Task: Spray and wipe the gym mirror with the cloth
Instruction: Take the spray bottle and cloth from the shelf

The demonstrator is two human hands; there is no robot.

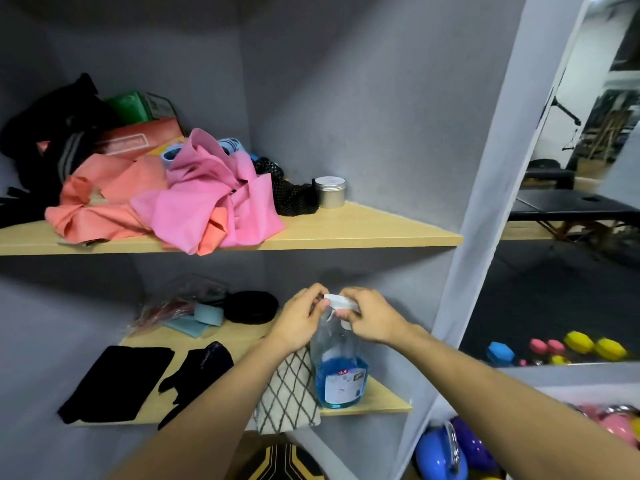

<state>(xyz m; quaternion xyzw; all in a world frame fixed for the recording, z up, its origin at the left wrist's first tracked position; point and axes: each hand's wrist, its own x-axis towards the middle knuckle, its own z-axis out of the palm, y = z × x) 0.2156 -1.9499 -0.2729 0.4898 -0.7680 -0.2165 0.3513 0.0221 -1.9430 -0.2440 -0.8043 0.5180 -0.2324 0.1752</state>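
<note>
Gripping the spray bottle [339,368] nozzle (white) with both hands [337,317].

Spray head [341,303] mostly hidden under fingers [349,293].

Both arms extended forward; left hand [300,320] and right hand [372,318] side by side, fingers curled, pinching.

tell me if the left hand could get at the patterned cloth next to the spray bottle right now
Probably yes. The patterned cloth lies on the lower shelf directly under the left hand, nothing covering it. That hand would first have to let go of the spray bottle.
</note>
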